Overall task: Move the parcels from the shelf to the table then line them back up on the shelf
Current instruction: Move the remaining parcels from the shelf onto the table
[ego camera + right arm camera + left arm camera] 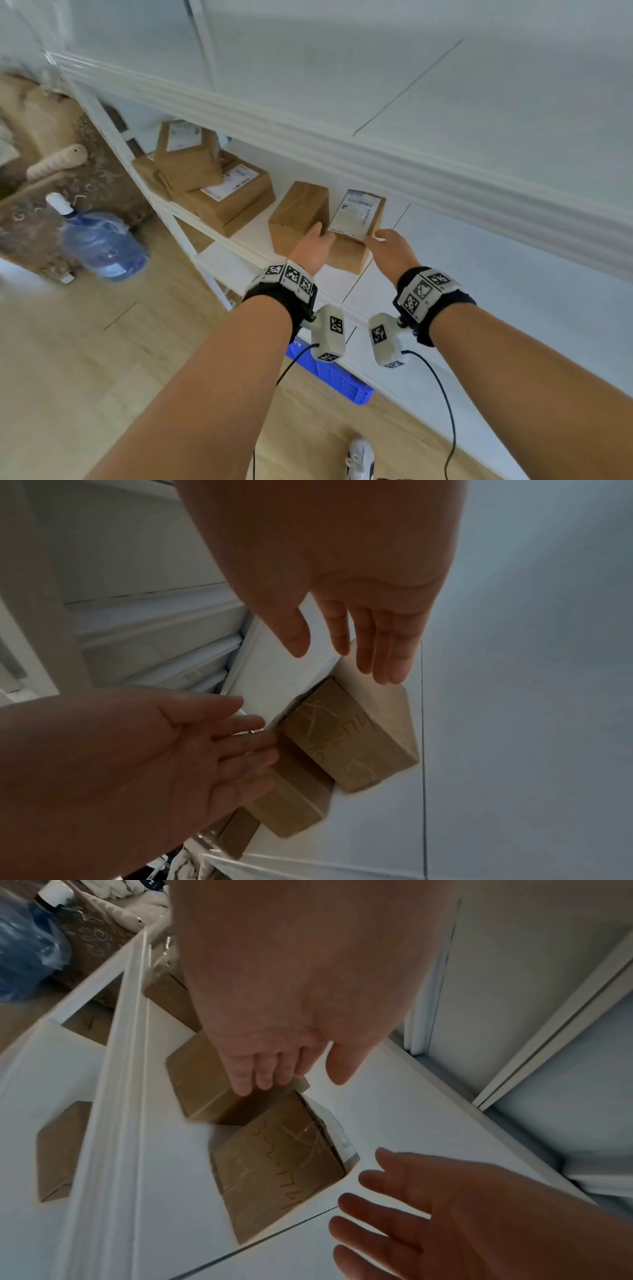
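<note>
Nothing is reading clearly. Near the frame's centre in the head view, a white shipping label [356, 214] is showing a barcode and print too small to read on the labelled parcel [347, 251]. That parcel's brown face [274, 1172] is carrying handwritten marks that are staying illegible. Square black-and-white coded markers are sitting on the wrist bands [424, 291].

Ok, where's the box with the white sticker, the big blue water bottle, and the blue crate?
box with the white sticker [356, 214], head view, on its label.
water bottle [102, 245], head view, its body.
blue crate [337, 377], head view, its side.
</note>
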The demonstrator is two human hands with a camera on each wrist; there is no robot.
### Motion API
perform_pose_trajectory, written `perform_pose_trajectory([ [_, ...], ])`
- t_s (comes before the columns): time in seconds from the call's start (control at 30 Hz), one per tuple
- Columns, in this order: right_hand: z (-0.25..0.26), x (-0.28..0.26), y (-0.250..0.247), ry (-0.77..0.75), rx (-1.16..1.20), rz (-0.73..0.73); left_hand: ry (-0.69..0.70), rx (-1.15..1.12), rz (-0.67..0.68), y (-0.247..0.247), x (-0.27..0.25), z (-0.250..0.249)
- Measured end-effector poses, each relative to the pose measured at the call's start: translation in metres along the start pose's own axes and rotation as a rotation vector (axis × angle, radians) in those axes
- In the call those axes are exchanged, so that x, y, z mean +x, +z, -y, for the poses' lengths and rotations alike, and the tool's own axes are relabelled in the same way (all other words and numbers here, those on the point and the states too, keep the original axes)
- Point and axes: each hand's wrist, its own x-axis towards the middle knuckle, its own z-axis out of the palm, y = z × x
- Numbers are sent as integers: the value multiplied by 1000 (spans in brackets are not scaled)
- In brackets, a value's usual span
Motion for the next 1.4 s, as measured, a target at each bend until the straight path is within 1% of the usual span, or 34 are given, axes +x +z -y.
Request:
perform_pose_trajectory([
  [0.1, 5, 13, 4, 12, 8, 37, 16, 35, 6, 2, 19, -4],
  [0.23, 7, 21, 5, 47, 28, 22, 17, -67, 14, 10, 31, 1],
  [0.37, 2, 23, 2, 89, -5, -19, -31, -142, 107, 13, 34, 8],
  [0.43, -5, 17, 2, 118, 4, -16, -60, -139, 146, 15, 27, 14],
  [0.5, -12, 6, 3, 156, 15, -2, -61, -106, 193, 18, 18, 21],
  [0.63, -25, -18, 9, 194, 55, -51, -28, -108, 289, 24, -3, 29],
  [0.7, -28, -28, 9, 214, 106, -79, 8, -105, 308, 25, -10, 30],
  [0.87, -44, -74, -1, 248, 212, -205, 71, -82, 356, 39, -42, 30],
  [1.0, -67, -118, -14, 334, 270, -360, 116, -78, 438, 66, -76, 27],
  [1.13, -103, -166, -39, 410, 316, -514, 171, -12, 565, 105, -111, 19],
  [1.27, -135, -214, -73, 462, 323, -614, 206, 41, 694, 147, -150, 7],
  [1.4, -166, -256, -106, 502, 355, -693, 268, 131, 789, 191, -184, -4],
])
